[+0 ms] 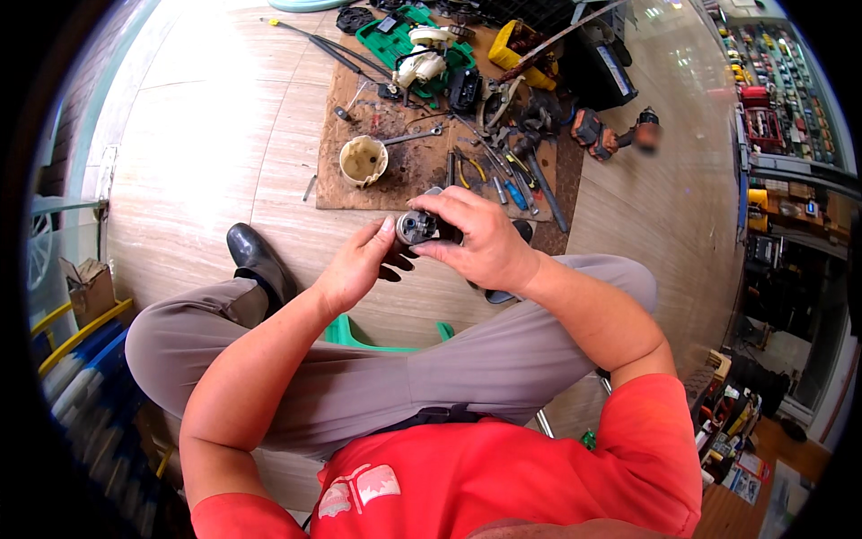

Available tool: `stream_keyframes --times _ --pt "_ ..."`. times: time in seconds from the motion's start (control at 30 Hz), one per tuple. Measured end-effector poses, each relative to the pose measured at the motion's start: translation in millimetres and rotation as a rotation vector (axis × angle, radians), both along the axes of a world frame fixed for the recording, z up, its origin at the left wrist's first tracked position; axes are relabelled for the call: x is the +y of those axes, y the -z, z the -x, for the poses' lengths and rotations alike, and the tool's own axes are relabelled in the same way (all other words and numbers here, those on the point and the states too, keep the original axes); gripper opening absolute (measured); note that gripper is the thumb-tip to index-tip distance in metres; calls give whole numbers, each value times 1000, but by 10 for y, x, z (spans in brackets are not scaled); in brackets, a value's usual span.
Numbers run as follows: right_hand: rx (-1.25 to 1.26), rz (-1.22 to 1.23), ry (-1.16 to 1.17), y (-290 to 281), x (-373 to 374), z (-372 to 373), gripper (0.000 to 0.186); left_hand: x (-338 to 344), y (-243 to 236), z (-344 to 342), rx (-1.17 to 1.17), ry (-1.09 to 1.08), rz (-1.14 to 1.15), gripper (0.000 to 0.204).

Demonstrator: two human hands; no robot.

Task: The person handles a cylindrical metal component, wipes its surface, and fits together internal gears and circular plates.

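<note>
Between my two hands, above the floor in front of my knees, is a dark cylindrical part (417,227) with a round metallic end, which looks like a small electric motor. My right hand (489,238) wraps round its body from the right side. From the left, my left hand (359,265) grips its edge, thumb on the rim and fingers curled below. The round end faces up; my right fingers hide much of the body. Just beyond it, a cream bowl-shaped housing (363,178) stands on a stained brown board (337,199), beside a wrench (413,136).
Pliers (462,171), a blue screwdriver (515,196) and a hammer (544,184) lie on the board's right. Behind are a green plastic casing (377,38) and a yellow part (510,47). An orange-black power tool (594,135) rests on the floor. Shelves (790,90) stand far right.
</note>
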State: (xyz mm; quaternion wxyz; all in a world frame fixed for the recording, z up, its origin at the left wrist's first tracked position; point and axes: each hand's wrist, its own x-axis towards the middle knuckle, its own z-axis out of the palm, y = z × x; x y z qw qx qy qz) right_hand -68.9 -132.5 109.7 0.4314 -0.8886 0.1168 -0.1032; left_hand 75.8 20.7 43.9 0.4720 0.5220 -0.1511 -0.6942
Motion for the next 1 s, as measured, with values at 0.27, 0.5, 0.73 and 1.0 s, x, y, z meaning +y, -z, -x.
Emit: stream_keyframes --times 0.27,0.5,0.73,1.0 --pt "65 -325 233 45 -132 -20 39 -6 71 15 -47 -2 101 53" --pt "135 -906 443 40 -179 -78 24 -11 -18 -3 -46 47 169 50" --pt "262 -1364 627 251 -164 -60 33 -17 -117 -5 123 -15 272 46" --pt "303 -1497 622 370 -109 -29 39 7 -149 -43 146 24 296 46"
